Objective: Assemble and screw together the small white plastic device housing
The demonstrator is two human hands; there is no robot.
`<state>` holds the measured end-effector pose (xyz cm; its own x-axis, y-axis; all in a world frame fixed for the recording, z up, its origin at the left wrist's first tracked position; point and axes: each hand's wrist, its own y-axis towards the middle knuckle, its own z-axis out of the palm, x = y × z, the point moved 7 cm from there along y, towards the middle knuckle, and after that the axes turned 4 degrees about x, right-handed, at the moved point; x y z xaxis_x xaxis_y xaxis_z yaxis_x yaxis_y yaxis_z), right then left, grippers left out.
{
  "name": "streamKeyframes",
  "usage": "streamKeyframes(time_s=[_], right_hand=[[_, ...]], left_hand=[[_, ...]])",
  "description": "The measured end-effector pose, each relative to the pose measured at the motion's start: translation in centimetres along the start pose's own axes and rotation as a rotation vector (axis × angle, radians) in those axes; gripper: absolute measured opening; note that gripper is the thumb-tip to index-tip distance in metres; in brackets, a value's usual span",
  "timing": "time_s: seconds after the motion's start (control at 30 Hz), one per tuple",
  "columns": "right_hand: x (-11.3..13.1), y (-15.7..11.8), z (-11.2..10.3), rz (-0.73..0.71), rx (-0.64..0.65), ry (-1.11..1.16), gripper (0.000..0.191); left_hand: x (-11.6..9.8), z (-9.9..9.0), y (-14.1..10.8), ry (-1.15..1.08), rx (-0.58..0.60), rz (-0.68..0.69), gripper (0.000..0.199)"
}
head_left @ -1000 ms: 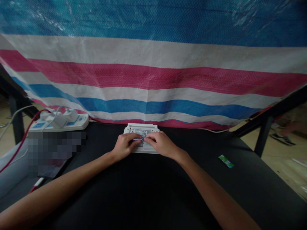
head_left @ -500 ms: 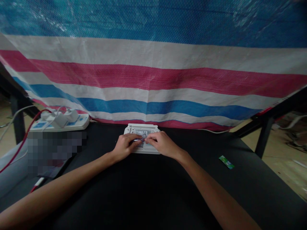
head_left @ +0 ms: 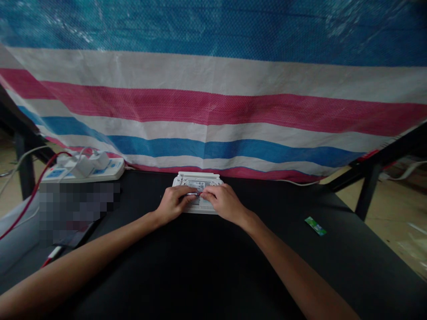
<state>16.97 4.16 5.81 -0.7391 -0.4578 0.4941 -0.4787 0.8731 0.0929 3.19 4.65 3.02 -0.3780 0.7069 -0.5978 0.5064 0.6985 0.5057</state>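
Observation:
A white plastic device (head_left: 203,209) with a printed label and rows of small slots lies at the far edge of the black table. Above its middle, my left hand (head_left: 171,202) pinches a slim, shiny, silvery-purple thing (head_left: 192,194) between thumb and fingers. What kind of thing it is cannot be made out. My right hand (head_left: 224,201) is closed, thumb and forefinger pressed together at the reddish end of that slim thing. The hands cover parts of the device's left and right sides.
At the left stand a white power strip (head_left: 113,170) with plugs and a red cable (head_left: 37,184). Near it lies a dark, partly blurred-out flat object (head_left: 78,233). A small green packet (head_left: 315,226) lies on the table (head_left: 200,266) at right. A striped tarp (head_left: 207,106) hangs behind.
My right hand has shifted slightly to the left, its fingers closer over the slim thing's end. The left hand and the white device stay in place.

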Motion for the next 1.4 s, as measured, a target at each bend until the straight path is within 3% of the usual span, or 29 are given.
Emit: streamKeyframes(time_s=[0.27,0.53,0.9,1.07,1.27,1.4], right_hand=[[0.3,-0.4,0.4,0.13,-0.104,0.045,0.027],[0.6,-0.6,0.7,0.177,-0.115,0.019,0.027],[1.1,-0.3,0.6,0.112,-0.026,-0.079,0.027],[1.2,-0.3,-0.3,0.047,0.018,0.011,0.036],[-2.5,-0.2,-4.3,0.076,-0.158,0.055,0.028],[-6.5,-0.4,-5.0,0.213,-0.04,-0.169,0.018]], left_hand=[[-0.2,-0.1,0.1,-0.007,-0.021,-0.023,0.027],[0.0,0.2,0.3,-0.002,-0.006,-0.061,0.026],[0.2,0.0,0.7,-0.082,0.061,-0.136,0.027],[-0.1,0.0,0.5,-0.127,0.095,-0.157,0.028],[0.4,0.1,0.4,-0.127,0.082,-0.172,0.03],[0.3,0.1,0.4,-0.112,0.093,-0.164,0.031]])
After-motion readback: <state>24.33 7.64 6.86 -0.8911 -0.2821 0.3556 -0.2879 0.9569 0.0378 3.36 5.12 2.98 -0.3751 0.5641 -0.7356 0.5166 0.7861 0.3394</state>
